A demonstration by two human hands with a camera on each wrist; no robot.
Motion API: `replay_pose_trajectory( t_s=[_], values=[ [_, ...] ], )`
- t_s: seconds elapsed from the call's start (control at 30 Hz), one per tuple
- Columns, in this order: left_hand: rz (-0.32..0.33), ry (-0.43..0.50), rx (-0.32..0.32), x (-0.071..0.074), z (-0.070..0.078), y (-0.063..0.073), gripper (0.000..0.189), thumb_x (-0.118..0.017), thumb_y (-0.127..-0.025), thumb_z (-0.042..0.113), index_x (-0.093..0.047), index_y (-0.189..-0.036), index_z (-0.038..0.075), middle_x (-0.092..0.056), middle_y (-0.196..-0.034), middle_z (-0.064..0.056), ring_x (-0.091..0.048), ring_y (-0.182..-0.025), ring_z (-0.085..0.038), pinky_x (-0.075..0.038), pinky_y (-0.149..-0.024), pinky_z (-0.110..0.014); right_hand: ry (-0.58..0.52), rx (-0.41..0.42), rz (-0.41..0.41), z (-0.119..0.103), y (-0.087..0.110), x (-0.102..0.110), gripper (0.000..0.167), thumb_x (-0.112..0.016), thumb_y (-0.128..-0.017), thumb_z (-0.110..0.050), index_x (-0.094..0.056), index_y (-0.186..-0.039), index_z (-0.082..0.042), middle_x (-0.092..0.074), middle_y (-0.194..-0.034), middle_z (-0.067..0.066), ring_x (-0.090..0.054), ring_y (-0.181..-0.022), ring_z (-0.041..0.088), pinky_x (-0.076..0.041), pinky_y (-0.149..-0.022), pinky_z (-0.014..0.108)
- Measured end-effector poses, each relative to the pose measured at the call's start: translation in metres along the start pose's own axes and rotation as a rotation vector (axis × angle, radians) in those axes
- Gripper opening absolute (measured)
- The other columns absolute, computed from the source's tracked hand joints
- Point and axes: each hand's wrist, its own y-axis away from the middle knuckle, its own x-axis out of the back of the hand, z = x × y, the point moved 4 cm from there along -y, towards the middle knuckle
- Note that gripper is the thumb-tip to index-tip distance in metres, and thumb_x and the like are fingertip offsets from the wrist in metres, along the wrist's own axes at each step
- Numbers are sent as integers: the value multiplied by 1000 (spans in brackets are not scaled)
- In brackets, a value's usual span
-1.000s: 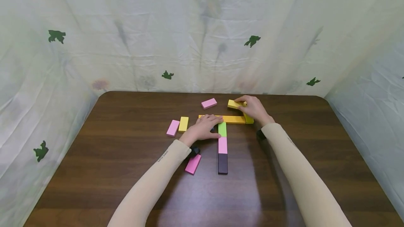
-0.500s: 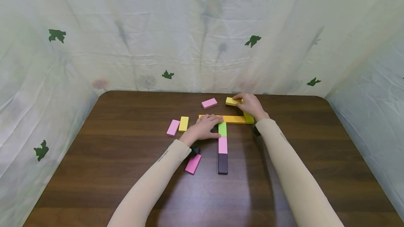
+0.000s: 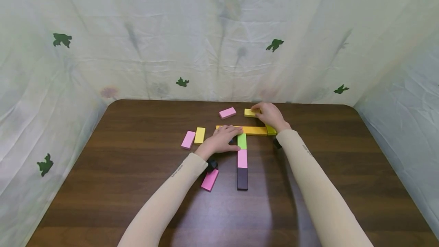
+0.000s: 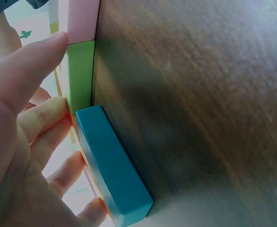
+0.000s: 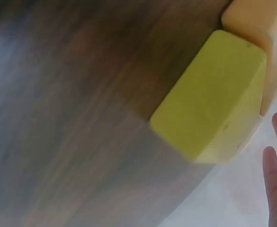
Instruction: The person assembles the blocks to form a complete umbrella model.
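Note:
My left hand [image 3: 221, 140] rests with spread fingers over a row of wooden blocks; its thumb touches the joint of a green block [image 3: 242, 141] and a pink block [image 3: 242, 158]. Beneath that hand lies a teal block [image 4: 112, 163], nearly all hidden in the head view. Past the fingers runs an orange row [image 3: 254, 130], ending at a dark yellow block [image 3: 271, 129]. Farther back my right hand [image 3: 271, 116] pinches a yellow block [image 3: 249, 113] between thumb and fingers. In the right wrist view only some fingertips show; the pinched block is out of sight there.
A dark block [image 3: 242, 179] ends the column nearest me. Loose blocks lie about: a pink one [image 3: 227, 113] at the back, a yellow one [image 3: 200, 135] and a pink one [image 3: 188, 140] on the left, a deeper pink one [image 3: 210, 180] by my left wrist. Cloth walls surround the table [image 3: 137, 209].
The right hand has carried the yellow block a little to the left, and it sits slightly lower than half a second ago. My left hand has stayed in place.

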Motion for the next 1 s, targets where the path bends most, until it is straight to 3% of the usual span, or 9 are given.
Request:
replay_pose_trajectory(
  t_s=[0.23,0.5,0.73,1.0],
  values=[
    [3,-7,8,0,0,-1,66,-64,-91,39,-38,-148,20,-34,-151,-3,-24,-139,-29,-19,-108,-57,-28,-19,2,13,10,4,28,-54,-93,-3,-69,-117,-6,-63,-120,13,-54,-113,31,-40,-98,48],
    [2,3,10,-2,1,-2,67,-65,-91,39,-37,-149,20,-34,-152,-4,-24,-139,-30,-19,-108,-58,-3,53,-57,18,19,2,33,-49,-93,-1,-67,-121,-5,-55,-133,16,-42,-130,31,-32,-106,48],
    [3,-6,6,-3,0,-2,67,-64,-91,40,-37,-148,19,-34,-152,-4,-25,-139,-30,-19,-108,-59,33,82,-69,13,17,-1,36,-50,-92,1,-63,-125,-3,-56,-133,14,-37,-134,30,-29,-107,48],
    [-1,-2,5,-2,-1,-2,67,-63,-91,40,-37,-149,19,-33,-152,-4,-23,-139,-30,-18,-108,-60,68,60,-107,11,9,-3,40,-47,-94,1,-58,-131,-3,-50,-139,14,-32,-136,33,-26,-108,49]
  ],
)
